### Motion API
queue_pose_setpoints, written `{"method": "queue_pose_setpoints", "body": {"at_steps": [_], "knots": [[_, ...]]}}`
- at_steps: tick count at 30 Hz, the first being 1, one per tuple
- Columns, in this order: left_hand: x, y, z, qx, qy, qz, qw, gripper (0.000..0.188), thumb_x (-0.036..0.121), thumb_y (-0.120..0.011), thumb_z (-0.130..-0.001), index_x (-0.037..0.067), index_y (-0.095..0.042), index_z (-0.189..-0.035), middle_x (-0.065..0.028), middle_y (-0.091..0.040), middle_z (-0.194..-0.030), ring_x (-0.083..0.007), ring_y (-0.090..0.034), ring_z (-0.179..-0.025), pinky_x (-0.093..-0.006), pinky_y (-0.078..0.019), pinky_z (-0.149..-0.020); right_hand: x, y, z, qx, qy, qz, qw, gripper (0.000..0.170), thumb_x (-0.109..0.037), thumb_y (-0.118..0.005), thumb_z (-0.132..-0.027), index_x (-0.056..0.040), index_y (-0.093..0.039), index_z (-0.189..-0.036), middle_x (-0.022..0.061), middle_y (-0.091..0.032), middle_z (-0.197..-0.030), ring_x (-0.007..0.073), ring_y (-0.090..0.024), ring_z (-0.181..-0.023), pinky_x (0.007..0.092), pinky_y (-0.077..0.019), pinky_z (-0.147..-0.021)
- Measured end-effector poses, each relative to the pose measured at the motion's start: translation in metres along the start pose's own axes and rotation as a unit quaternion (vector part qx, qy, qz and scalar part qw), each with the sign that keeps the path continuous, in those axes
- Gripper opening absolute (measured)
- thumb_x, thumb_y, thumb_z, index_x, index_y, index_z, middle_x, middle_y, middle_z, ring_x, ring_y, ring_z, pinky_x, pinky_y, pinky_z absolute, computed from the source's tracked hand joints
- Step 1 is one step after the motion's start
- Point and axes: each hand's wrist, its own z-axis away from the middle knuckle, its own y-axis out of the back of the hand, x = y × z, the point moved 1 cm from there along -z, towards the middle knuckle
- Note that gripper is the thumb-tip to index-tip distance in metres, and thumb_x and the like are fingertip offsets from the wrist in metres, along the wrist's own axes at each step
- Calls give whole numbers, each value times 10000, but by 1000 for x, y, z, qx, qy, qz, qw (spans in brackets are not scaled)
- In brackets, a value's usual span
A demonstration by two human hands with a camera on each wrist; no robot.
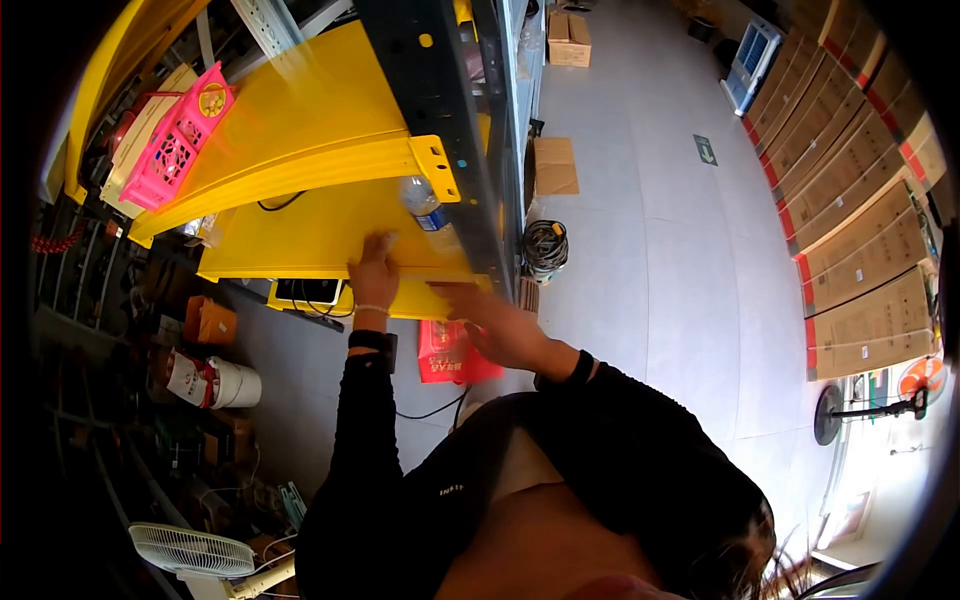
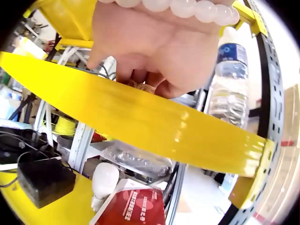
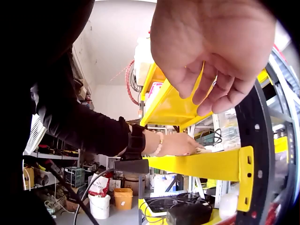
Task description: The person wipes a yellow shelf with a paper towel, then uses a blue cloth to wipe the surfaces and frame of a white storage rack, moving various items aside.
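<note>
My left hand [image 1: 375,275] reaches over the front edge of a yellow shelf [image 1: 310,235]. In the left wrist view the hand [image 2: 154,51] has its fingers bent down behind the yellow shelf edge [image 2: 140,124]; whether they hold anything is hidden. A water bottle with a blue label [image 2: 229,79] is on the shelf beside it, near the black post. My right hand [image 1: 500,325] hovers near the shelf's front right corner. Seen in the right wrist view, the right hand [image 3: 213,51] has loosely bent fingers and holds nothing.
A pink basket [image 1: 175,150] sits on the upper shelf. Below are a black box [image 2: 47,180], a white bulb [image 2: 104,180], cables and a red bag [image 1: 445,350]. The black post [image 1: 430,90] rises at the right. Stacked cartons [image 1: 870,270] line the aisle's far side.
</note>
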Motion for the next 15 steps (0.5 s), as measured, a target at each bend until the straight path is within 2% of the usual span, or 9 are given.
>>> {"method": "queue_pose_setpoints", "body": {"at_steps": [2,3,4,7,9,10,13,15], "knots": [[21,5,4,-38,-5,-42,998,464,202,-508,-883,179,-505,-1346,-56,-482,-1427,-253,-425,-1345,-682,-303,-999,2,-13,-8,10,21,38,999,261,23,-557,-794,-42,-624,-1038,150,-590,-1145,345,-558,-1117,424,-469,-926],[14,-2,11,-75,-38,-43,995,533,265,-489,-893,198,-405,-1415,-31,-383,-1504,-233,-335,-1406,-749,-244,-977,5,-24,-12,20,21,55,998,274,25,-554,-785,-42,-623,-1042,153,-590,-1145,344,-560,-1114,428,-472,-915],[19,3,15,-86,-56,-26,994,525,274,-491,-898,200,-411,-1411,-30,-391,-1499,-235,-337,-1406,-747,-239,-983,6,-34,-17,29,21,70,997,288,28,-552,-775,-42,-621,-1046,156,-590,-1145,342,-561,-1111,433,-474,-903],[23,15,23,-116,-100,12,988,503,308,-491,-912,212,-426,-1401,-22,-405,-1489,-243,-336,-1406,-748,-227,-993,9,-65,-42,-36,-85,100,991,325,25,-547,-754,-23,-606,-1069,170,-585,-1169,360,-558,-1098,437,-479,-880],[4,22,23,-140,-116,20,983,491,342,-487,-921,225,-432,-1394,-12,-402,-1489,-249,-330,-1407,-758,-222,-988,16,-83,-57,-26,-62,92,993,433,12,-548,-772,-16,-539,-1204,200,-543,-1252,400,-523,-1148,441,-442,-965],[-6,24,22,-137,-99,-2,986,481,349,-479,-926,230,-438,-1390,-8,-402,-1487,-252,-330,-1407,-762,-220,-985,16,-94,-63,-20,-51,86,995,493,6,-548,-781,-13,-505,-1271,216,-522,-1294,420,-505,-1173,444,-423,-1008],[-36,34,5,-130,-56,-55,988,451,346,-459,-936,238,-457,-1373,-4,-406,-1476,-265,-336,-1398,-771,-219,-977,0,-114,-79,25,-46,66,996,379,4,-526,-769,6,-589,-1142,208,-531,-1285,394,-535,-1134,437,-462,-941],[-50,49,-12,-132,-28,-80,988,430,316,-454,-934,230,-472,-1356,-9,-415,-1463,-279,-351,-1382,-773,-225,-972,5,-132,-81,27,-53,90,994,398,19,-521,-763,8,-587,-1156,217,-518,-1299,401,-520,-1157,439,-450,-965]]}}
